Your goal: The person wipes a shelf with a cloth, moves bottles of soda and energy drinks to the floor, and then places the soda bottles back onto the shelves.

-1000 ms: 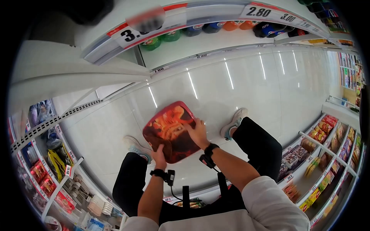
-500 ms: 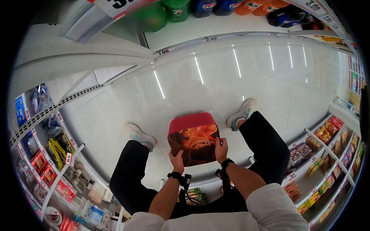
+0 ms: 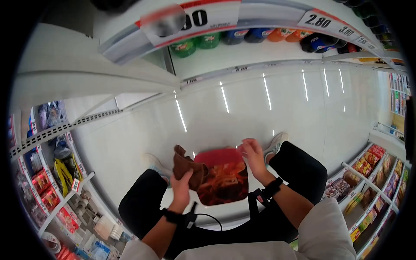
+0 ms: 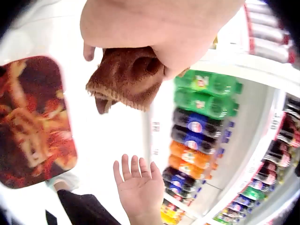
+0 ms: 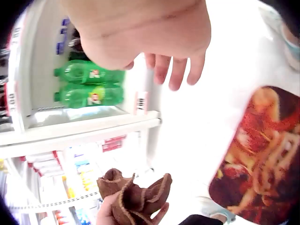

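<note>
My left hand [image 3: 181, 188] grips a crumpled brown cloth [image 3: 190, 170] with a stitched edge, held up at the left side of a red, box-shaped stool [image 3: 216, 157]. The stool has rounded corners and a dark, fiery printed top. It stands between the person's feet. Beyond its right side, my right hand [image 3: 255, 157] is raised with nothing in it. In the left wrist view that right hand [image 4: 140, 190] shows its palm with fingers spread. The right wrist view shows the cloth [image 5: 136, 199] bunched in the left hand's fingers.
Ahead, a shelf holds soda bottles [image 3: 209, 40] under a price rail [image 3: 260, 21]. Packaged snacks [image 3: 364, 167] fill racks at the right, and household goods [image 3: 65, 177] line racks at the left. Glossy floor [image 3: 242, 112] lies between, with a shoe [image 3: 277, 143] close to the stool.
The left hand has come off the stool and moved left and up with the brown cloth. The right hand has let go of the stool's right edge and risen beside it.
</note>
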`<move>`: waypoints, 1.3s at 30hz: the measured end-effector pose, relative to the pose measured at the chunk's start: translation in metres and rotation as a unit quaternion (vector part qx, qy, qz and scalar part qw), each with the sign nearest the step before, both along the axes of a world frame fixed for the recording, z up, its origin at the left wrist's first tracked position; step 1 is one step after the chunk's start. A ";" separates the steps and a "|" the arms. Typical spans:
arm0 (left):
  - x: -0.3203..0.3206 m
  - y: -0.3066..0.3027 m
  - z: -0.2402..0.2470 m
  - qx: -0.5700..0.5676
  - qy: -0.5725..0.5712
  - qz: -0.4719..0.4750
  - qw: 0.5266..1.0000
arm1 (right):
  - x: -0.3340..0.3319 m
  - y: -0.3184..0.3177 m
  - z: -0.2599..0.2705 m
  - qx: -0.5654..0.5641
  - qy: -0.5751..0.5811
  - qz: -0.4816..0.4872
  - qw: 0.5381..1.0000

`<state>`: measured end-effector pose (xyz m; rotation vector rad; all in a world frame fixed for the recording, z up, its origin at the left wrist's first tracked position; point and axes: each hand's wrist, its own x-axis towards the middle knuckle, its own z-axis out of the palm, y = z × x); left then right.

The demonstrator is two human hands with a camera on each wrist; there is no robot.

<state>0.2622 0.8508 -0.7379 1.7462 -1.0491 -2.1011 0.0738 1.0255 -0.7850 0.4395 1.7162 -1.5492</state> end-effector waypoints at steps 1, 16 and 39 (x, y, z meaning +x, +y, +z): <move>-0.013 -0.018 0.012 0.004 0.031 -0.022 0.999 | -0.015 -0.014 0.013 -0.123 -0.028 0.059 0.990; -0.109 -0.044 0.050 -0.135 0.247 -0.006 0.960 | -0.067 -0.088 0.058 -0.200 0.324 0.225 0.897; -0.127 0.006 0.040 -0.317 0.296 -0.086 0.897 | -0.046 -0.043 0.128 -0.406 0.363 0.171 0.821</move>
